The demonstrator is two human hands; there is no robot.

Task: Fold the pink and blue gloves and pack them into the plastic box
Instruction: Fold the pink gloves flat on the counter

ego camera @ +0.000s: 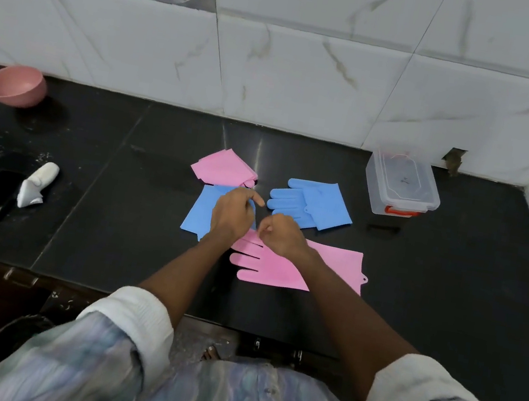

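- Left hand (pixel 232 214) rests on the folded blue glove (pixel 198 212), forefinger out; whether its grip clamps the glove, I cannot tell.
- Right hand (pixel 280 234), fingers curled together, sits over the flat pink glove (pixel 294 267).
- Beyond the hands: folded pink glove (pixel 223 167), flat blue glove (pixel 311 204).
- Plastic box (pixel 402 187) stands far right on the worktop (pixel 115 211).

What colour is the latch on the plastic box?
Orange-red latch on the clear plastic box, head view.
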